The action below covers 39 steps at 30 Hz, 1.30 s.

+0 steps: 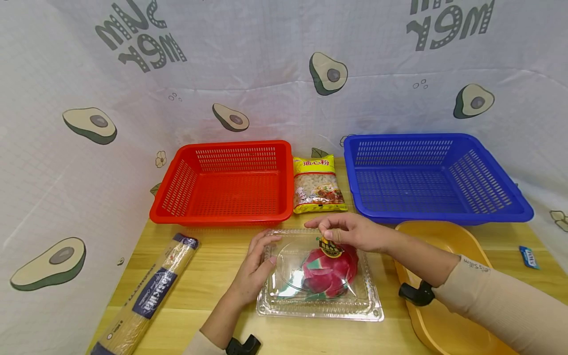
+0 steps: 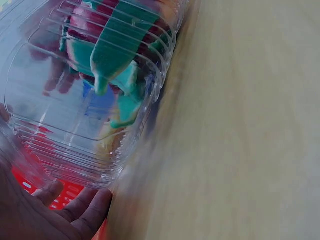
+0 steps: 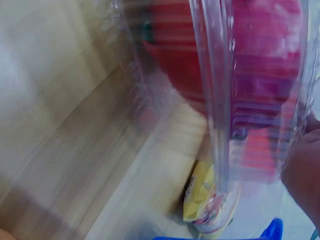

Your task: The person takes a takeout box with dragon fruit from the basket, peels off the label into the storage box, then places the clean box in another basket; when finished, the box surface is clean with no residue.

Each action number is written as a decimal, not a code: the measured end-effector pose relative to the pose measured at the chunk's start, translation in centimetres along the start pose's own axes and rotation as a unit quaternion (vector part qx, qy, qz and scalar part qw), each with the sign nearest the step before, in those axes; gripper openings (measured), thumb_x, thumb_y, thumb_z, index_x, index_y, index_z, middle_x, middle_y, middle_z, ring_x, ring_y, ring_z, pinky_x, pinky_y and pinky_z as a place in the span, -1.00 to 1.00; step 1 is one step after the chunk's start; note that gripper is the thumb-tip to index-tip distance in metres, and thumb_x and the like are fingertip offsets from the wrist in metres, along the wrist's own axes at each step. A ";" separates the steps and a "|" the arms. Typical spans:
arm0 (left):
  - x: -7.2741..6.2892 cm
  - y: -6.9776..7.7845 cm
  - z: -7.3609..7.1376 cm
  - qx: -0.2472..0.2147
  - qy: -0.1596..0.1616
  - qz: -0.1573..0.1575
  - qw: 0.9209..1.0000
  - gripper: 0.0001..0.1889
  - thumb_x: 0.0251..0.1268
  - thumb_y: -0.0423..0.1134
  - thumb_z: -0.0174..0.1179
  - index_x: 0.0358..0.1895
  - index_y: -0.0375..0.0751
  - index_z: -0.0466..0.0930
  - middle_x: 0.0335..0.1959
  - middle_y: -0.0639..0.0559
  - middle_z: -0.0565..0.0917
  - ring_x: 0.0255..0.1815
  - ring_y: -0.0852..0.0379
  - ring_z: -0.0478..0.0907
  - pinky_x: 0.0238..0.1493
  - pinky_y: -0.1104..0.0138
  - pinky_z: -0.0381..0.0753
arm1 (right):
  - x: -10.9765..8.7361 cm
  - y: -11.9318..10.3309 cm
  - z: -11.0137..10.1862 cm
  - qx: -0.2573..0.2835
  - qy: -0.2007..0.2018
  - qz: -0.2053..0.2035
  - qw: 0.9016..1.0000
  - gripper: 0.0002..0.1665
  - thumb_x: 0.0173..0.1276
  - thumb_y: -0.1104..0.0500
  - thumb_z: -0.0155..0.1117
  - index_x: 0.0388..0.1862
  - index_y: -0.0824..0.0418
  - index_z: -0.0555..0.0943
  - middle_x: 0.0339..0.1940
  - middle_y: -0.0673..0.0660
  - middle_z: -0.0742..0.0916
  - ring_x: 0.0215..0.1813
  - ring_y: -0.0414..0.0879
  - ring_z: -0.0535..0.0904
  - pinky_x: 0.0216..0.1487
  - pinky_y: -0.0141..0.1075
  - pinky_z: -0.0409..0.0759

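A clear plastic clamshell box [image 1: 319,305] lies closed on the table in the head view, with a pink dragon fruit [image 1: 326,276] inside. Green scales [image 2: 117,50] of the fruit show through the box wall in the left wrist view. My left hand [image 1: 255,268] rests against the box's left side, fingers loosely extended over its edge. Over the lid, my right hand [image 1: 350,231] pinches the top of a black and gold label [image 1: 331,248] between thumb and forefinger. Little of the right hand shows in the right wrist view, which is blurred.
Behind the box stand a red basket [image 1: 239,219] and a blue basket [image 1: 443,215], with a yellow macaroni bag [image 1: 318,185] between them. A spaghetti pack [image 1: 146,298] lies left. A yellow tray [image 1: 443,318] sits under the right forearm, and a small blue packet [image 1: 529,257] lies far right.
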<state>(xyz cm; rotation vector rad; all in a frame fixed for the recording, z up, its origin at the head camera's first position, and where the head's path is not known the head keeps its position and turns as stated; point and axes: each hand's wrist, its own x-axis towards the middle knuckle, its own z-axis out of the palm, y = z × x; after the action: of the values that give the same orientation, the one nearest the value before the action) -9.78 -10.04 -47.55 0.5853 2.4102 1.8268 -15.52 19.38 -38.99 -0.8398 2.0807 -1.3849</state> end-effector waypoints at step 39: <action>-0.2 -0.2 0.0 0.001 -0.003 0.015 1.000 -0.48 0.36 -0.35 0.03 0.38 0.02 0.40 0.56 -0.24 0.16 0.59 -0.40 0.08 0.42 -0.50 0.05 | -14.5 0.2 -5.0 -0.227 0.201 0.193 0.933 -0.87 0.46 0.10 0.33 -0.13 0.13 0.66 -0.28 -0.04 0.73 -0.28 -0.31 0.60 -0.29 -0.42 0.58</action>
<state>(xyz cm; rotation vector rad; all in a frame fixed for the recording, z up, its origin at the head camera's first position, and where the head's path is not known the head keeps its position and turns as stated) -9.61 -10.18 -47.81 0.6299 2.4143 1.8315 -9.08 33.06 -36.39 -0.2794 2.7604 -0.9264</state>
